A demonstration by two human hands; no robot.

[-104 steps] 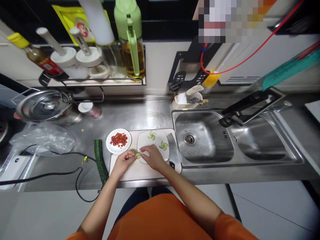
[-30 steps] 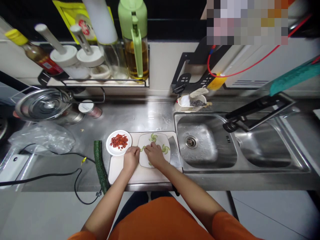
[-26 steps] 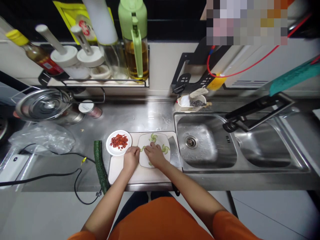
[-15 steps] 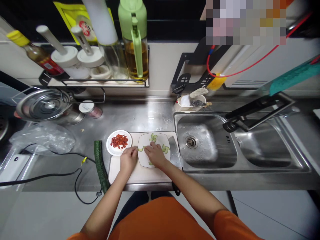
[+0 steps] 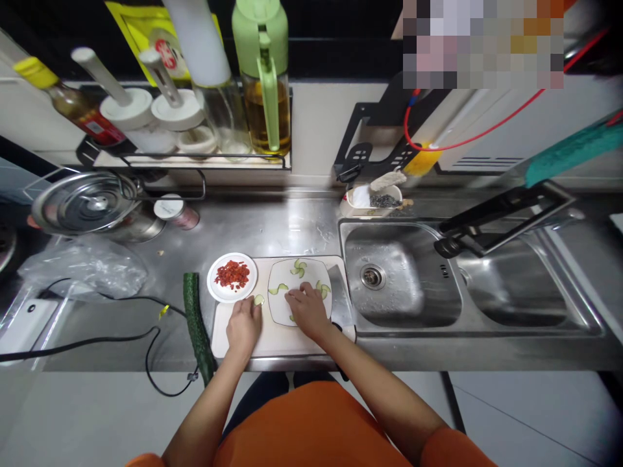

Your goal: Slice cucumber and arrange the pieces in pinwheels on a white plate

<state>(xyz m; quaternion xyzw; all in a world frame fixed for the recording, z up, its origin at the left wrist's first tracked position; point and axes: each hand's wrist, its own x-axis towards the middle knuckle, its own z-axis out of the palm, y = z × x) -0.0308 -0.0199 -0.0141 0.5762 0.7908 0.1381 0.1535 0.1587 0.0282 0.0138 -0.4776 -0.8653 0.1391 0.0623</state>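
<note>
Both forearms reach over the pale rectangular cutting board (image 5: 277, 340). Right hand (image 5: 306, 311) is palm-down on the white square plate (image 5: 283, 275), fingers together; can't tell if it's pinching anything. Left hand (image 5: 243, 324) lies flat, fingers extended, tips at a thin pale-green cucumber slice (image 5: 259, 299) on the board, beside the plate's left edge.

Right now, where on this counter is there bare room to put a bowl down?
The counter is bare behind the cutting board, between the small jar and the white tub. The sink basin is bare too. Crowded: the board, with plate, red dish, left hand and right hand; the left end, with cucumber, cable and plastic bag.
</note>
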